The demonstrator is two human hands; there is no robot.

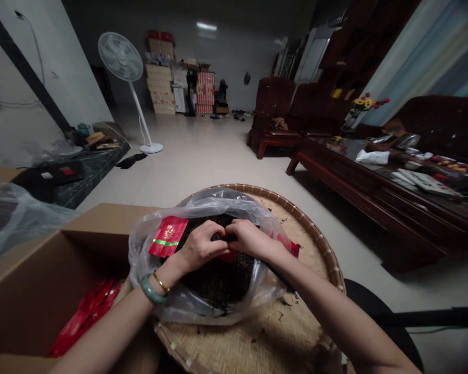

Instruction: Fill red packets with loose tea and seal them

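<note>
My left hand (203,242) is closed with bent fingers on a small red packet (228,256), mostly hidden below it. Fingertips of my right hand (248,238) meet the left ones above that packet; a dark bit shows between them, too small to make out. Both hands are over a clear plastic bag (144,259), spread wide and filled with dark dried leaves (214,283) that look like tea. Another red packet (169,237) with gold print and a green stripe lies on the bag's left rim. More red packaging (294,249) sits by the bag's right side.
Beneath the bag is a round woven bamboo tray (288,337) with scattered leaf bits. At left stands an open cardboard box (19,291) holding several red packets (89,311). Farther off are a white fan (120,56), stacked cartons (159,85) and a dark wooden table (359,187).
</note>
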